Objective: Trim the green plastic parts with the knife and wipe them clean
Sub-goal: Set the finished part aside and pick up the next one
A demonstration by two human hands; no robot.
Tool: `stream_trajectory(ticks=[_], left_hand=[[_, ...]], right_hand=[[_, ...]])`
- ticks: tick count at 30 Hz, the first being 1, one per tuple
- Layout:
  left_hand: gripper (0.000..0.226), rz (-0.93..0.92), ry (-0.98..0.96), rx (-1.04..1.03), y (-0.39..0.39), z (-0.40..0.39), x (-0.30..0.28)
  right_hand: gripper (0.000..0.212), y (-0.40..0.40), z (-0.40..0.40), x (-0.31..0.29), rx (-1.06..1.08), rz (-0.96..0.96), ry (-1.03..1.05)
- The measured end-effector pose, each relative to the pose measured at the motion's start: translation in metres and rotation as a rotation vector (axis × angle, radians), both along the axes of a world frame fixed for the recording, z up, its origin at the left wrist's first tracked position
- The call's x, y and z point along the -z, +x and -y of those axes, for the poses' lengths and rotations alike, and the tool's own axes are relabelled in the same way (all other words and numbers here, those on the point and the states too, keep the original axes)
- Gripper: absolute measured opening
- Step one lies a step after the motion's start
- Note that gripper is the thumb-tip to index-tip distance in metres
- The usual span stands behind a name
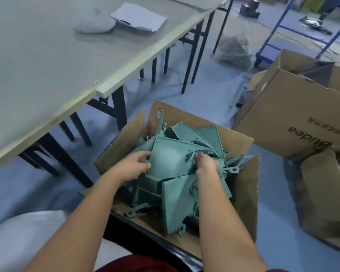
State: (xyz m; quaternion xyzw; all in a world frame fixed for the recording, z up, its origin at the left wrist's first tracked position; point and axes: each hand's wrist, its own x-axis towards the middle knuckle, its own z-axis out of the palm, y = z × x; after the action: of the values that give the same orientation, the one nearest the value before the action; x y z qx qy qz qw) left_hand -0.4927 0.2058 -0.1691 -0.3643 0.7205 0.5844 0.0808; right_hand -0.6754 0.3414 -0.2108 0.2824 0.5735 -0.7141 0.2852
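Your forearms are stretching out from just under the camera, over your lap, and both are reaching down into the open cardboard box (243, 189) of green plastic parts (186, 132). Your left hand (133, 166) is curling its fingers around the left edge of the top green part (167, 160), a curved shell lying uppermost in the box, while your right hand (205, 162) is pressing down on that shell's right edge; its fingertips are hidden, so you cannot tell how far they are closing. Taking it by opposite edges looks like the sensible way to lift a wide, light shell without twisting it.

The parts are lying jumbled in the box, thin lugs and arms poking out toward the right wall and the far flap (they are likely to snag as the shell comes up). The box flaps are standing open, so the way out is straight up.

Left of the box, the worktable (47, 65) is offering broad bare surface, with a grey cloth (94, 24) and paper (139, 16) toward its far end. No knife is showing. Right of the box, a larger carton (294, 114) is standing apart from it.
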Motion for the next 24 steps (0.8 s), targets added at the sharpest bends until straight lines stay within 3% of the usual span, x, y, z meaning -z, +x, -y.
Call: stream_trajectory(ticks=[4, 9, 10, 12, 14, 17, 18, 21, 24], left_hand=[[0.040, -0.020, 0.015, 0.045, 0.000, -0.005, 0.006], [0.036, -0.112, -0.030, -0.026, 0.003, -0.002, -0.006], [0.033, -0.122, -0.068, -0.051, 0.002, -0.001, -0.011], [0.026, -0.162, -0.092, -0.130, 0.001, -0.001, -0.028], [0.030, -0.278, 0.075, -0.232, -0.004, -0.003, -0.053], [0.049, -0.688, 0.510, -0.477, 0.002, 0.004, -0.106], [0.053, -0.822, 0.545, -0.542, 0.013, 0.012, -0.125], [0.060, -1.093, 0.420, -0.501, 0.071, 0.041, -0.180], [0.043, -1.202, 0.243, -0.597, 0.144, 0.070, -0.214]], right_hand=[[0.016, -0.003, 0.008, -0.006, 0.008, -0.095, 0.187], [0.033, 0.015, 0.027, -0.036, -0.233, -0.572, 0.747], [0.037, 0.020, 0.032, -0.045, -0.248, -0.632, 0.771], [0.038, 0.033, 0.050, -0.069, -0.315, -0.722, 0.589], [0.034, 0.058, 0.075, -0.096, -0.421, -0.823, 0.331], [0.027, 0.114, 0.117, -0.144, -0.556, -1.103, 0.101], [0.026, 0.134, 0.129, -0.160, -0.583, -1.219, 0.037], [0.032, 0.197, 0.163, -0.205, -0.647, -1.398, -0.227], [0.029, 0.259, 0.202, -0.235, -0.752, -1.473, -0.479]])
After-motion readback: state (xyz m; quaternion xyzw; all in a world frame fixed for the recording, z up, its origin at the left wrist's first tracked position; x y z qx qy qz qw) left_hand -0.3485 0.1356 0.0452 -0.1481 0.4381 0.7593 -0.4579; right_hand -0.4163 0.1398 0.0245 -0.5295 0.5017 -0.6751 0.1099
